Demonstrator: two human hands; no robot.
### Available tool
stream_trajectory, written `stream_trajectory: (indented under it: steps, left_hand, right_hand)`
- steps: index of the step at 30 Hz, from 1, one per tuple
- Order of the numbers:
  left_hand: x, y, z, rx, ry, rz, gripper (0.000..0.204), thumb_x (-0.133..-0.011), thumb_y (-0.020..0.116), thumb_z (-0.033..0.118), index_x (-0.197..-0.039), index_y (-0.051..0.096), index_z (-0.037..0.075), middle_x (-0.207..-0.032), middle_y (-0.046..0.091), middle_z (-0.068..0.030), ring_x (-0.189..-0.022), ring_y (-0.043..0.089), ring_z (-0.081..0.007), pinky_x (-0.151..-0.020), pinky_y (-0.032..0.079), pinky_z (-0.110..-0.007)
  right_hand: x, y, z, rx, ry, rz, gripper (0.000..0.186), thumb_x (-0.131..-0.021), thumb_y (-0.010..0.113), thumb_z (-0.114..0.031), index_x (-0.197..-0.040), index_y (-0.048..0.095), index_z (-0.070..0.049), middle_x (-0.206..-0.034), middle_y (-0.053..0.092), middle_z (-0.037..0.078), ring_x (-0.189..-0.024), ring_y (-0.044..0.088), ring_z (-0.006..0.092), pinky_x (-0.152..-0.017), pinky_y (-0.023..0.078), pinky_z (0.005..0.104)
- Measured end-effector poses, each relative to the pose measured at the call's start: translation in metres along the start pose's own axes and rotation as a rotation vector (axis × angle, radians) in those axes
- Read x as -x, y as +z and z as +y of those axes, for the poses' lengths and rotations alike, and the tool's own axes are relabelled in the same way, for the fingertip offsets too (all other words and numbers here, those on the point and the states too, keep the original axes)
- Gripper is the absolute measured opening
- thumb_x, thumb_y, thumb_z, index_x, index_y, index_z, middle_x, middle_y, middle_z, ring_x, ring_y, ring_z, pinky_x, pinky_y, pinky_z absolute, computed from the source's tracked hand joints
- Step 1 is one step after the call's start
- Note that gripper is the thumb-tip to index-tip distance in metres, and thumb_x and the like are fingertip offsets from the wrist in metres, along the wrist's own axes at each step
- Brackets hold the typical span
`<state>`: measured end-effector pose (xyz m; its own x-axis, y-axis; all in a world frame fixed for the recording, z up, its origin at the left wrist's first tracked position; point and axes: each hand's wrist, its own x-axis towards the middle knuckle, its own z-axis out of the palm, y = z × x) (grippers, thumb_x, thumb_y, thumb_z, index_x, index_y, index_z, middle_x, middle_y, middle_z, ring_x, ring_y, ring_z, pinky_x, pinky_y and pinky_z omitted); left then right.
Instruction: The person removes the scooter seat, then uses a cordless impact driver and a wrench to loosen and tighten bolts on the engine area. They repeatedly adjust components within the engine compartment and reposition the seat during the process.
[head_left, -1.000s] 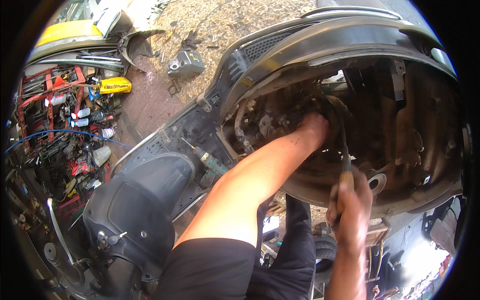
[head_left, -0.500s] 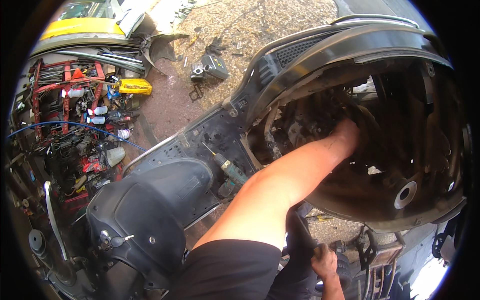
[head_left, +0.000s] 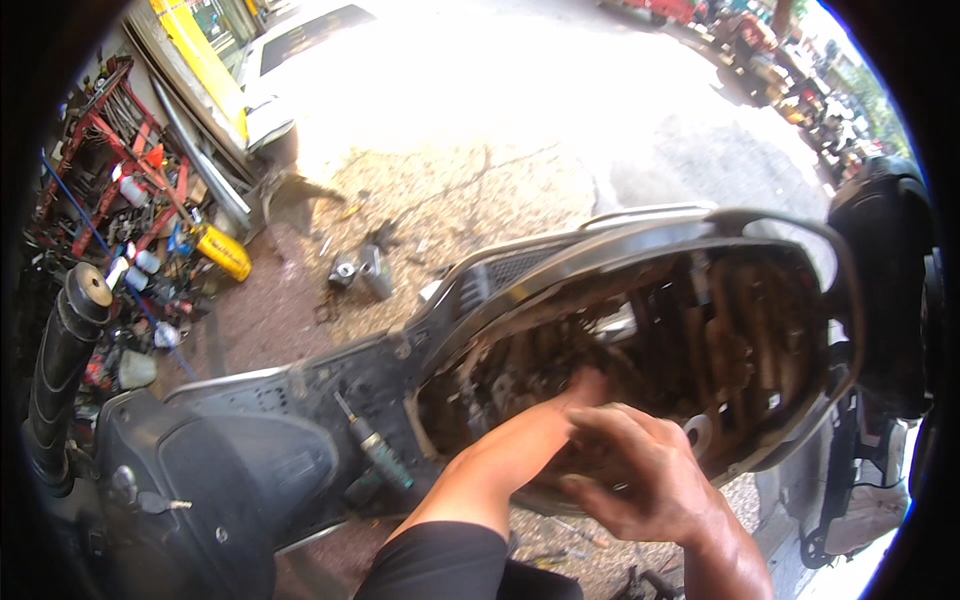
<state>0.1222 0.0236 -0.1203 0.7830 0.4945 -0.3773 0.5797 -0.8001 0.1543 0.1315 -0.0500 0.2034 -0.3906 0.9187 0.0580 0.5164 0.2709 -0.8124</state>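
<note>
A dark scooter body [head_left: 250, 440] stretches across the view with its under-seat bay [head_left: 760, 360] uncovered, showing dirty frame tubes and engine parts. My left hand [head_left: 585, 388] reaches down into this bay among the dark parts; its fingers are hidden in shadow. Raised above the bay's near rim is my right hand [head_left: 650, 470], slightly smeared, with thumb and fingers apart and nothing visible between them. A green and black cordless drill [head_left: 380, 452] with a long bit lies on the scooter's footboard [head_left: 330, 385], left of my left forearm.
On the left stand a red rack [head_left: 100, 135] of tools and parts, a yellow container [head_left: 222, 252] and bottles. Dark metal parts [head_left: 360, 275] lie on the pebbled ground beyond the scooter. A key [head_left: 165, 503] sticks out of the front panel. A dark vehicle [head_left: 885, 290] stands at right.
My view has tilted up, showing more ground and street. My right hand has risen from low beside my leg to above the bay's near rim. My left hand stays inside the bay.
</note>
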Motion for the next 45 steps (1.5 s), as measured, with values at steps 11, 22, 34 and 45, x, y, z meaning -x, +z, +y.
stream_trajectory:
  steps: [11, 22, 34, 45]
  left_hand:
    - [0.01, -0.016, 0.007, -0.035, 0.102, 0.083, 0.02, -0.088, 0.061, 0.021, -0.095, 0.078, 0.016, -0.097, 0.075, -0.0026, -0.095, 0.072, -0.0225, -0.075, 0.057, -0.04]
    - [0.005, -0.004, -0.008, -0.065, 0.1, 0.128, 0.022, -0.091, 0.06, 0.024, -0.101, 0.078, 0.017, -0.107, 0.074, -0.0022, -0.103, 0.07, -0.0212, -0.076, 0.056, -0.042]
    - [0.008, -0.024, -0.012, -0.244, 0.185, 0.207, 0.031, -0.095, 0.059, 0.031, -0.117, 0.074, 0.016, -0.125, 0.07, -0.0006, -0.114, 0.067, -0.0225, -0.08, 0.056, -0.045]
    - [0.002, -0.016, -0.015, -0.166, 0.215, 0.253, 0.039, -0.078, 0.077, 0.03, -0.115, 0.075, 0.019, -0.124, 0.071, -0.0036, -0.114, 0.067, -0.0226, -0.081, 0.058, -0.042]
  right_hand:
    - [-0.142, 0.01, -0.217, 0.943, -0.845, -0.162, 0.055, -0.075, 0.077, -0.019, -0.123, 0.061, 0.001, -0.108, 0.065, 0.015, -0.098, 0.064, 0.0396, -0.081, 0.054, 0.0473]
    - [-0.082, 0.005, -0.17, 0.999, -0.46, -0.069, 0.053, -0.075, 0.077, -0.02, -0.122, 0.062, 0.0, -0.108, 0.066, 0.014, -0.098, 0.064, 0.0389, -0.081, 0.054, 0.0468]
    - [-0.013, 0.025, -0.146, 1.156, -0.176, 0.069, 0.052, -0.074, 0.078, -0.022, -0.12, 0.064, -0.001, -0.107, 0.067, 0.013, -0.098, 0.065, 0.038, -0.081, 0.054, 0.0462]
    - [0.026, 0.017, -0.155, 1.244, 0.088, 0.14, 0.051, -0.074, 0.078, -0.023, -0.118, 0.065, -0.002, -0.107, 0.067, 0.013, -0.099, 0.065, 0.0373, -0.081, 0.054, 0.0456]
